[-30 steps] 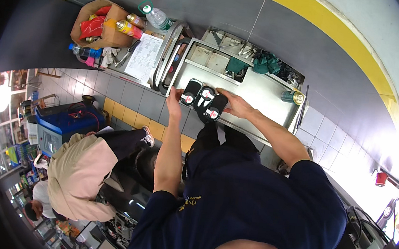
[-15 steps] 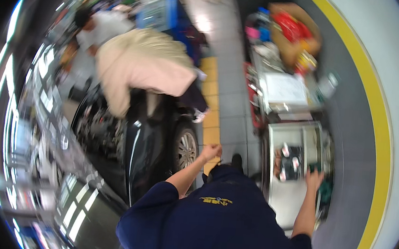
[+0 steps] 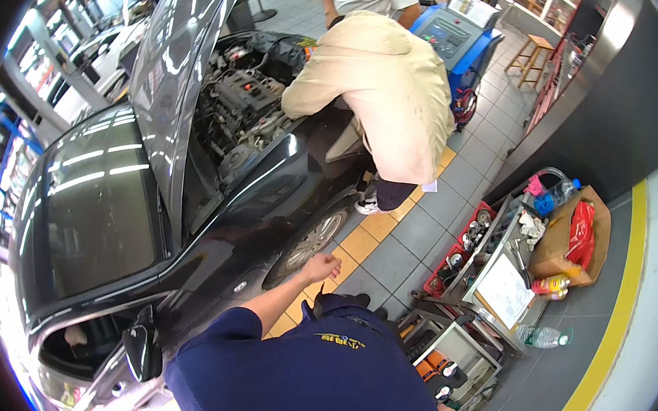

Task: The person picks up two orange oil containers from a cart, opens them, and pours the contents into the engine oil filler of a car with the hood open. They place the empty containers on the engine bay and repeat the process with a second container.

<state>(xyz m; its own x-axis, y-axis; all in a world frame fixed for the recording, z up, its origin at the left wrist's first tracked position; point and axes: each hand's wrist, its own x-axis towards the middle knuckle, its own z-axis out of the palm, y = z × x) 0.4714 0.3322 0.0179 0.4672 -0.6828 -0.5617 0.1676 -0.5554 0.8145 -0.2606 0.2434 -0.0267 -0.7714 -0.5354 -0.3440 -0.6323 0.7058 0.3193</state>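
Black car [image 3: 187,216] bonnet propped for engine access; left hand [image 3: 322,267] loosely curled, empty, near front wheel [image 3: 311,245]. Right hand unseen, grip unknowable. Tool cart [image 3: 495,275] within reach.

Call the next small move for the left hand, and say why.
Probably carry the left hand on toward the black car's front fender. It hangs loosely curled and empty in the air beside the front wheel, touching nothing. The hood is up, and a person in a beige top leans over the engine bay. The right hand is out of view.
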